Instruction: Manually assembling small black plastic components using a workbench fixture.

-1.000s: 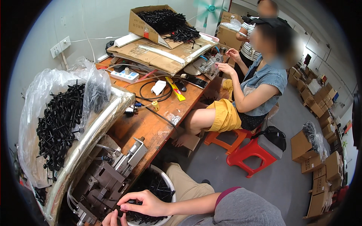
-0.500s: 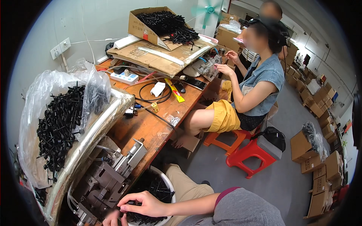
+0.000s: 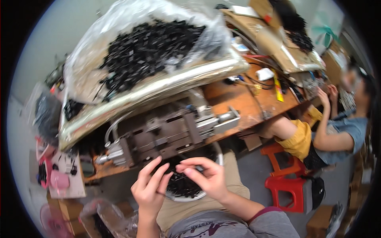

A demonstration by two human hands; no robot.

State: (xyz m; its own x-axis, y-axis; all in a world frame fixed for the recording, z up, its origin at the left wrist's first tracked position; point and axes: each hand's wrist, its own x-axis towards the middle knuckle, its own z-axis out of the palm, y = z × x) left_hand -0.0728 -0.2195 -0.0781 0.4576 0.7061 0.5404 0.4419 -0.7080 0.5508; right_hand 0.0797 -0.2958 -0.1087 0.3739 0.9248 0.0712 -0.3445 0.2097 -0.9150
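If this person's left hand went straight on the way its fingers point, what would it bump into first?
The left hand would most likely meet the near edge of the brown-grey, blocky metal machine, though depth is unclear and it might pass above.

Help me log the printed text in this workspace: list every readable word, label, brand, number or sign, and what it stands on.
Grey shirt: dark lettering across the front; I don't copy printed words out.
Yellow strip on the wooden table: any print is too blurred to read.
I can make out no other text.
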